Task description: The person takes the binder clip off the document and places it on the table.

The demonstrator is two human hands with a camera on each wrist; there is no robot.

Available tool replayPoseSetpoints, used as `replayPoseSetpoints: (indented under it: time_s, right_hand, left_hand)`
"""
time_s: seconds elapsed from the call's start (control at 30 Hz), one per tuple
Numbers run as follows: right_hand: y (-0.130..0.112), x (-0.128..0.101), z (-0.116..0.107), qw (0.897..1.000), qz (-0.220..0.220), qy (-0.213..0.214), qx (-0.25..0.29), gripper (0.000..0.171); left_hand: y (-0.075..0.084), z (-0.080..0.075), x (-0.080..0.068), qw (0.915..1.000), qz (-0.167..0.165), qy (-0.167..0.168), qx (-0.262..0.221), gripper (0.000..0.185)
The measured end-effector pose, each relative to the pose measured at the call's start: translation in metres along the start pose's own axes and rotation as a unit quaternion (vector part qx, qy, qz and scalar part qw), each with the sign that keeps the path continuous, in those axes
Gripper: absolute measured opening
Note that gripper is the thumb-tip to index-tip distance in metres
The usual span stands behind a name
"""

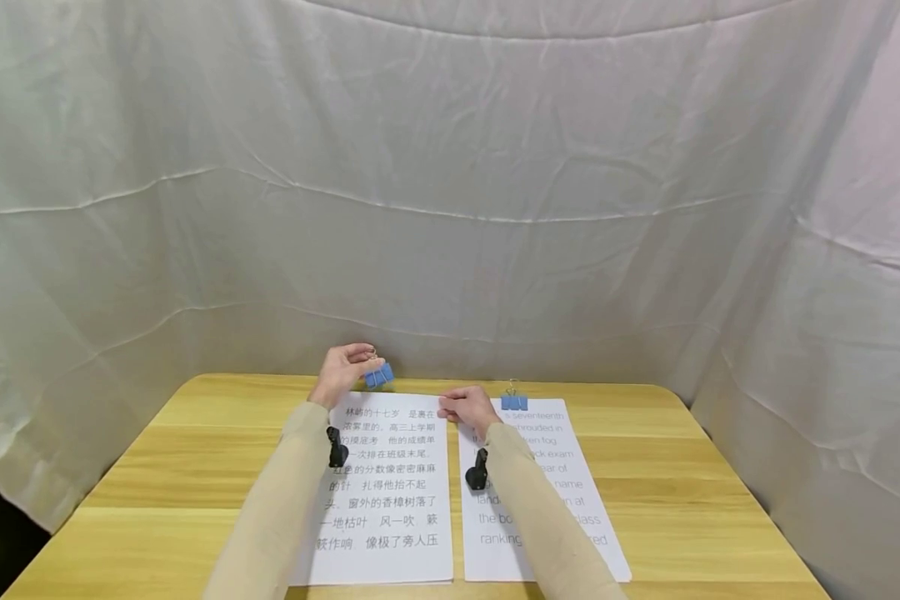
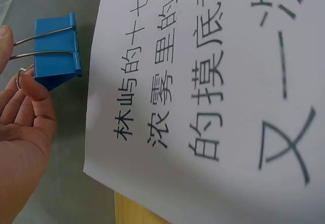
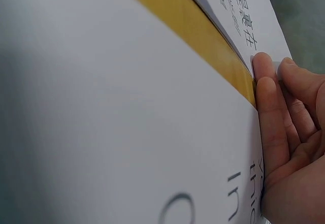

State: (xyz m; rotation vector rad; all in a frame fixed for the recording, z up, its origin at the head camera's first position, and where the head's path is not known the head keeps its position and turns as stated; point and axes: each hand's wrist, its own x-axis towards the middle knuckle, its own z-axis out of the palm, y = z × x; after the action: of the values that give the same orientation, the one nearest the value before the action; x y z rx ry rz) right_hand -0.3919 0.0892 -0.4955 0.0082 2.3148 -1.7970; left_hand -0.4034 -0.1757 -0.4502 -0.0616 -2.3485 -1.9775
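The head camera looks forward and slightly down from above the person's shoulders, far enough back that the whole wooden table point(image 1: 150, 467) fills the lower part of the frame, with draped white cloth point(image 1: 450, 167) above. The left wrist camera sits very close, looking along the left hand point(image 2: 23, 127) at the lower left of its frame toward a blue binder clip point(image 2: 56, 49) and the Chinese sheet point(image 2: 203, 82). The right wrist camera lies low over the English sheet point(image 3: 101, 107), with the right hand point(image 3: 287, 132) at right. Both wrist views share the Chinese sheet's top edge with the head view.
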Motion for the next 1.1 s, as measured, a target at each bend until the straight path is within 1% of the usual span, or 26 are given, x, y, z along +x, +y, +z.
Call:
replayPoseSetpoints:
  time_s: [0.23,0.43,0.63,0.73,0.9,1.03,1.1]
  right_hand:
    - [0.001,0.001,0.001,1.000,-0.001,-0.005,0.005,0.027]
    - [0.002,0.001,0.001,1.000,-0.001,-0.006,0.000,0.027]
    - [0.001,-0.001,0.001,1.000,-0.002,-0.001,0.000,0.027]
    - [0.000,-0.002,0.001,1.000,-0.003,-0.001,0.000,0.028]
    - [0.001,-0.003,0.000,1.000,-0.006,-0.001,-0.002,0.028]
    - [0.001,-0.003,0.001,1.000,-0.006,0.003,-0.005,0.028]
    - [0.001,-0.003,0.002,1.000,-0.007,0.002,-0.006,0.028]
  left_hand:
    - [0.000,-0.004,-0.004,0.9997,0.002,-0.004,0.023,0.053]
    - [0.003,-0.005,-0.011,0.9989,-0.003,-0.010,0.045,0.057]
    - [0.001,-0.010,-0.017,0.9979,0.014,-0.021,0.060,0.047]
    - [-0.003,-0.013,-0.018,0.9973,0.016,-0.034,0.062,0.042]
    - [-0.005,-0.018,-0.020,0.9969,0.015,-0.042,0.065,0.032]
    - [-0.005,-0.024,-0.022,0.9952,0.022,-0.045,0.084,0.026]
    - [-0.005,-0.029,-0.024,0.9934,0.028,-0.050,0.099,0.026]
